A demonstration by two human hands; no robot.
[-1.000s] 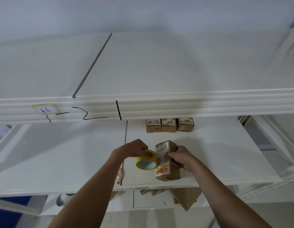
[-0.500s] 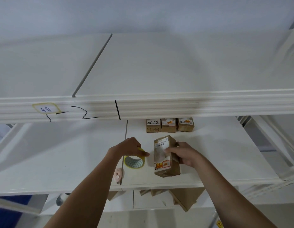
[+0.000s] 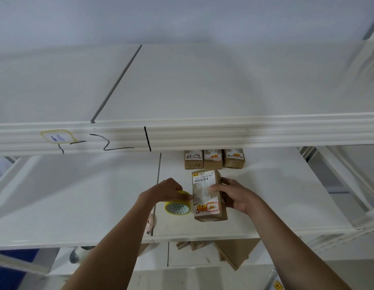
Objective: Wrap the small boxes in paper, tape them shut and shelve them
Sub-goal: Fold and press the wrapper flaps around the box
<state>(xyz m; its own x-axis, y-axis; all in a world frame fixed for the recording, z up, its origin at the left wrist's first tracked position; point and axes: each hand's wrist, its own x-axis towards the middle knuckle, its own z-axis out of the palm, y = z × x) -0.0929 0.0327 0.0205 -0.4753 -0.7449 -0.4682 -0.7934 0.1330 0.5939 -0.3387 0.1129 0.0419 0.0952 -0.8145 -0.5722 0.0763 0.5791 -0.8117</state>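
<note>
White shelf (image 3: 265, 201), three wrapped boxes (image 3: 213, 158) at the back | left hand (image 3: 167, 190) grips tape roll (image 3: 177, 206), now back beside parcel (image 3: 207, 195) after pulling away | right hand (image 3: 234, 195) holds parcel upright | taping probably unfinished.

Bright, even, diffuse light from above; whites near overexposure, low contrast. Upper shelf (image 3: 223, 84) washed out, soft sheen. Lower shelf (image 3: 276, 185) carries faint soft shadows under upper shelf's front edge. Wide-angle distortion: shelf edges bow, uprights at right lean. Corners and right edge smeared, blurred. Centre fairly sharp; label print on box (image 3: 207, 193) partly readable.
</note>
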